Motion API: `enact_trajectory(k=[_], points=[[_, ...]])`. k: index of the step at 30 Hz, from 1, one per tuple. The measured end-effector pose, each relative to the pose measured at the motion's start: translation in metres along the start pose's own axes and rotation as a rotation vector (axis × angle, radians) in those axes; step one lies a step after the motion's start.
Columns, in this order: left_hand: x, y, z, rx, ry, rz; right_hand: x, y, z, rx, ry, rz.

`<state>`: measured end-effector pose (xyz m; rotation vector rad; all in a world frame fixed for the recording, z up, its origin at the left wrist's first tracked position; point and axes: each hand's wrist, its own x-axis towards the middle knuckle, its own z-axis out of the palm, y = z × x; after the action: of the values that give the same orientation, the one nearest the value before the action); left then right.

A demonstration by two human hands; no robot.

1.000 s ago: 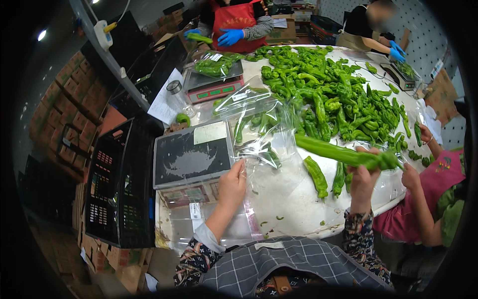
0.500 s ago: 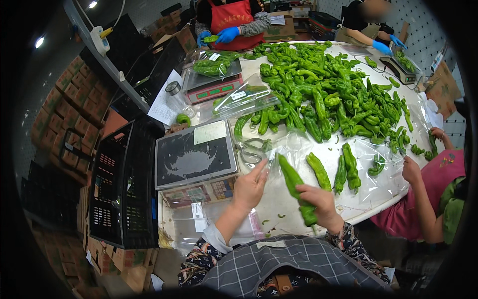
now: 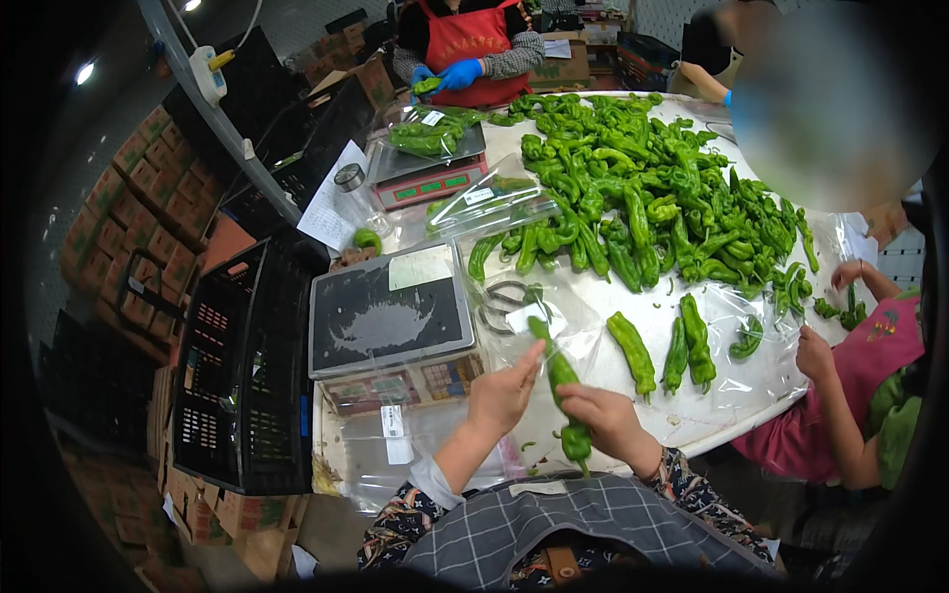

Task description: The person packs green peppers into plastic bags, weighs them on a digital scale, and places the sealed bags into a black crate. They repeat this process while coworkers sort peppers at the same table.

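My right hand (image 3: 613,427) is closed round the middle of a long green pepper (image 3: 576,441). The pepper points up and left, stem end toward me, its tip at the near side of a clear plastic bag (image 3: 578,314) with a white label. My left hand (image 3: 502,397) is beside the pepper, fingers together and pointing up, seemingly pinching the bag's edge; the film there is hard to make out. Scissors (image 3: 502,296) lie partly under the bag. To its right a single pepper (image 3: 631,351) and a pair of peppers (image 3: 696,341) rest on the white table (image 3: 643,420).
A scale (image 3: 390,311) stands left of my hands, beside a black crate (image 3: 242,376). Beyond are a red scale (image 3: 430,183) with bagged peppers and a big pepper heap (image 3: 652,188). A co-worker's hands (image 3: 816,351) are at the right; another person wears blue gloves (image 3: 460,74).
My right hand has brought the pepper left and slightly down, close against my left hand. My left hand has shifted slightly right. A large blur now covers the upper right.
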<state>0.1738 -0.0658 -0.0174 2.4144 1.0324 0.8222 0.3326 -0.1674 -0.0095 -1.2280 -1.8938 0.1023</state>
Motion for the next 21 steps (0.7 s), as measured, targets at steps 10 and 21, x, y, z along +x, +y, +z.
enact_trajectory(k=[10, 21], points=[[-0.015, 0.029, -0.018, -0.223, -0.202, -0.020, -0.014, 0.046, 0.041, 0.071, -0.130, 0.287], [-0.036, 0.006, 0.008, -0.076, -0.293, -0.113, -0.032, 0.070, 0.051, 0.039, -0.261, 0.219]])
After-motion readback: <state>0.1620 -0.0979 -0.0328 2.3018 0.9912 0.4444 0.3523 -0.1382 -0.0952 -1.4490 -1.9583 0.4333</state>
